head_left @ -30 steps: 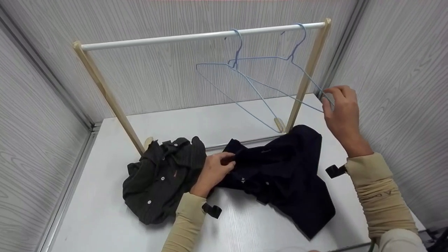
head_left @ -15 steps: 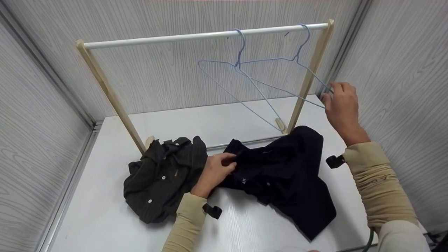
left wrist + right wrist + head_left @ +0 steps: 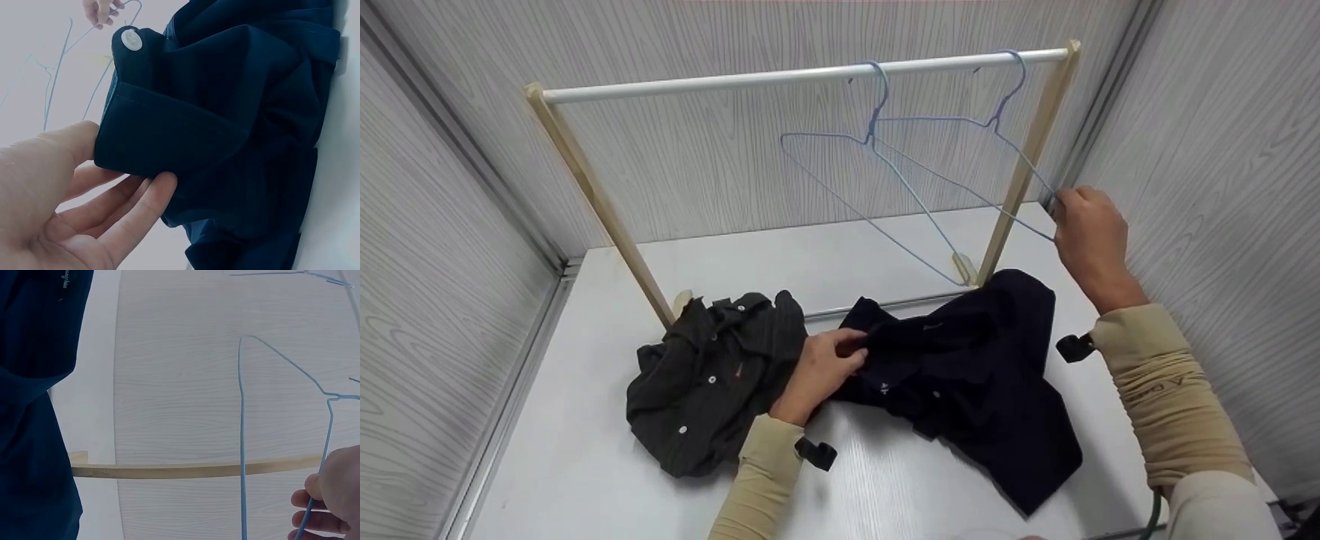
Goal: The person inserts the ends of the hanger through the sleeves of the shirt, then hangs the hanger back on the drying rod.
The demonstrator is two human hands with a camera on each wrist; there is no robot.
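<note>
On the white table lies a crumpled navy shirt. My left hand pinches its collar at the left side. The left wrist view shows the thumb and fingers at the collar flap, just below a white button. My right hand is raised at the right and grips the outer end of a blue wire hanger. That hanger is hooked over the white rail, and the right wrist view shows its wire running into the fingers. A second blue hanger hangs on the rail to its left.
A crumpled dark green shirt lies left of the navy one, partly behind my left forearm. Wooden posts carry the rail at both ends. Pale wood-grain walls enclose the table at the back and sides.
My right hand went up slightly, then down again, its fingers closing on the hanger's end. That hanger has shifted a little rightward and swung. The left hand stays at the navy collar.
</note>
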